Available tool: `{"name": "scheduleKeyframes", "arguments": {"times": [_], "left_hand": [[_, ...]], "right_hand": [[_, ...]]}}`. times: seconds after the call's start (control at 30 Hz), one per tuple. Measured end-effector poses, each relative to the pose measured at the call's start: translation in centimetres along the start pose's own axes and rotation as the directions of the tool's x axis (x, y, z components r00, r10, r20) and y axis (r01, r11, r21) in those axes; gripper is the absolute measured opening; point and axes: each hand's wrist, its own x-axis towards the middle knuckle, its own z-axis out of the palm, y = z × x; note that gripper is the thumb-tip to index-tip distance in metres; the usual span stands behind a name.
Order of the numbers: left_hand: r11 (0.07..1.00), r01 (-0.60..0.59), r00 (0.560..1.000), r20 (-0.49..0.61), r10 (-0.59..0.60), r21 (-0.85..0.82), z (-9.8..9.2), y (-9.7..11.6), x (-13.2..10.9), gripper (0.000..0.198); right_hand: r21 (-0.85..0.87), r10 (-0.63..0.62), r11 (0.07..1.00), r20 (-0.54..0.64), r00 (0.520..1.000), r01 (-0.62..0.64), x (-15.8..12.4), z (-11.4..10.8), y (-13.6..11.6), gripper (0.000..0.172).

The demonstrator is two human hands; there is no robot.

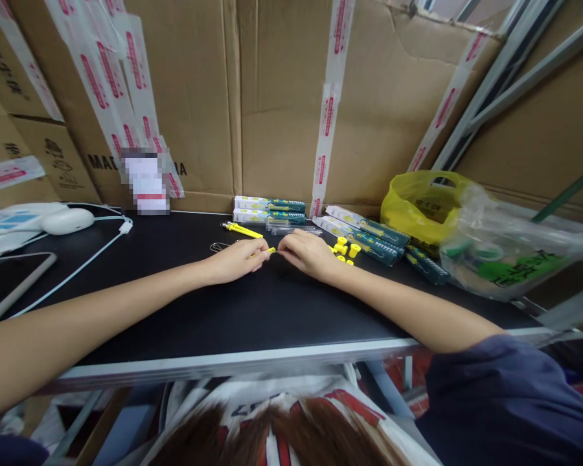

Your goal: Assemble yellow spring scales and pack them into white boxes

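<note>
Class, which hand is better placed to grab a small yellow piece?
Probably the right hand: the yellow pieces lie beside it, while the left hand, farther off, holds a yellow stick.

The sleeves [508, 401] (loose ones) are dark blue.

The left arm [126, 303] is stretched in from the lower left of the frame, the right arm [408, 305] from the lower right. At the centre, the left hand [240, 260] is curled, its fingers closed; the right hand [307, 252] is held just beside it, bent downward, fingertips pinched.
</note>
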Motion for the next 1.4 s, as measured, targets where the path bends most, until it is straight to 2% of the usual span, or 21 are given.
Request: {"name": "scheduleKeyframes", "arguments": {"times": [0.23, 0.37, 0.5, 0.63, 0.93, 1.2, 1.4], "left_hand": [[0.999, -0.027, 0.997, -0.069, 0.026, -0.017, 0.2, 0.4, -0.1, 0.027], [0.998, -0.06, 0.993, -0.108, 0.056, -0.034, 0.1, 0.8, -0.2, 0.026], [0.997, -0.059, 0.989, -0.133, 0.064, 0.047, 0.1, 1.1, -0.3, 0.022], [0.993, -0.013, 0.995, -0.101, 0.025, 0.12, 0.3, 0.7, -0.4, 0.022], [0.993, -0.03, 0.996, -0.079, 0.039, 0.113, 0.5, -0.1, -0.1, 0.025], [0.995, -0.028, 0.998, -0.053, 0.033, 0.096, 0.2, -0.1, -0.2, 0.026], [0.988, -0.038, 0.997, -0.054, 0.047, 0.149, 0.2, 0.0, -0.2, 0.023]], "right_hand": [[0.226, 0.139, 0.964, 0.035, 0.99, -0.143, -0.1, 0.3, -0.8, 0.007], [0.368, 0.219, 0.906, 0.011, 0.976, -0.208, 0.1, 0.1, -1.1, 0.009], [0.455, 0.274, 0.856, 0.006, 0.962, -0.247, 0.2, 0.0, -1.3, 0.011], [0.462, 0.264, 0.847, 0.063, 0.962, -0.263, 0.2, 0.2, -1.3, 0.011], [0.503, 0.301, 0.81, 0.086, 0.95, -0.302, 0.1, 0.4, -0.8, 0.009], [0.388, 0.312, 0.872, 0.025, 0.95, -0.297, -0.1, 0.7, -1.1, 0.012], [0.329, 0.317, 0.895, 0.004, 0.948, -0.301, -0.2, 0.9, -1.4, 0.014]]}}
